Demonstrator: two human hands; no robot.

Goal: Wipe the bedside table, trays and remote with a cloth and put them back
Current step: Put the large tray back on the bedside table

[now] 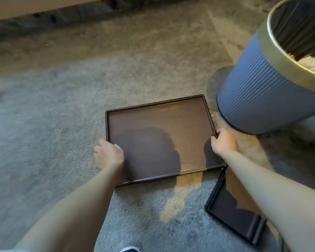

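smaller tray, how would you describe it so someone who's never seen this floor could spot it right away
Start at the blue ribbed bin standing on the grey carpet, then drop to the large brown tray that both hands hold by its sides. The smaller tray lies just nearer than the large tray's right corner, partly under the right forearm. It is narrower, black-rimmed, and nobody is gripping it.

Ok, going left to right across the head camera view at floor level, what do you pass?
Left hand → large brown tray → right hand → blue ribbed waste bin.
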